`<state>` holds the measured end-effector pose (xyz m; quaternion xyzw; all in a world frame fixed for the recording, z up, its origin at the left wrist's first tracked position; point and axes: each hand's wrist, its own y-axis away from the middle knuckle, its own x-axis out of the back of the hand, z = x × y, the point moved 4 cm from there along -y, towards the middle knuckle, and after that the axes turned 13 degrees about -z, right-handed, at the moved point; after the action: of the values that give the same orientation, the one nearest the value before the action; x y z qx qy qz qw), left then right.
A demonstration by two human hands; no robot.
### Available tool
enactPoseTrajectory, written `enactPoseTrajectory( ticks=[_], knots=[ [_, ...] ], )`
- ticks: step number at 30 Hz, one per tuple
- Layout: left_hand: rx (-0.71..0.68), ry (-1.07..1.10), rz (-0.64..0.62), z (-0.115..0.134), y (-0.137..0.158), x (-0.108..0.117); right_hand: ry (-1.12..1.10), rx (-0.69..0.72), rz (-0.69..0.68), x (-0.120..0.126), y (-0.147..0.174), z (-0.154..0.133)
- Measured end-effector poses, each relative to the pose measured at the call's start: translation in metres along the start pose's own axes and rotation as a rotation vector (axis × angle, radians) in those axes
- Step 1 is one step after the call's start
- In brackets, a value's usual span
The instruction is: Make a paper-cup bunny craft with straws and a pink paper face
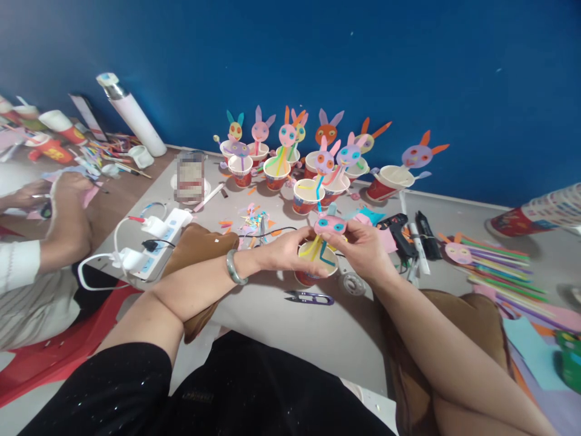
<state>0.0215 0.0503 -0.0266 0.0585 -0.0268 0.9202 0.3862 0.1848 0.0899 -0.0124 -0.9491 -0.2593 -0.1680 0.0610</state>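
Note:
In front of me my left hand point(294, 253) is closed around the side of a red and white paper cup point(309, 278). Yellow and blue strips stand inside the cup. Above its rim is a pink paper rabbit head point(330, 225) with blue eyes, pinched at its right edge by the fingers of my right hand point(365, 248). The fingertips partly hide the head's lower edge. Just below the cup lie purple thread snips point(313, 298), and a clear round spool point(353, 283) lies to the right.
Several finished rabbit cups point(276, 175) stand along the blue wall. A power strip point(166, 242), paper scraps point(254, 221), a black glue gun point(399, 236), markers point(420, 248) and coloured sticks point(503, 266) surround the work. At left, another person's hand point(72, 184) handles pink paper.

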Motion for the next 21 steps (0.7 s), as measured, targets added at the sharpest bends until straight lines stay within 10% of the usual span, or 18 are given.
enactPoseTrajectory(
  ticks=[21],
  knots=[
    [0.081, -0.272, 0.067, -0.0063, 0.0024, 0.0083, -0.033, 0.054, 0.004, 0.0036, -0.0015, 0.0027]
  ],
)
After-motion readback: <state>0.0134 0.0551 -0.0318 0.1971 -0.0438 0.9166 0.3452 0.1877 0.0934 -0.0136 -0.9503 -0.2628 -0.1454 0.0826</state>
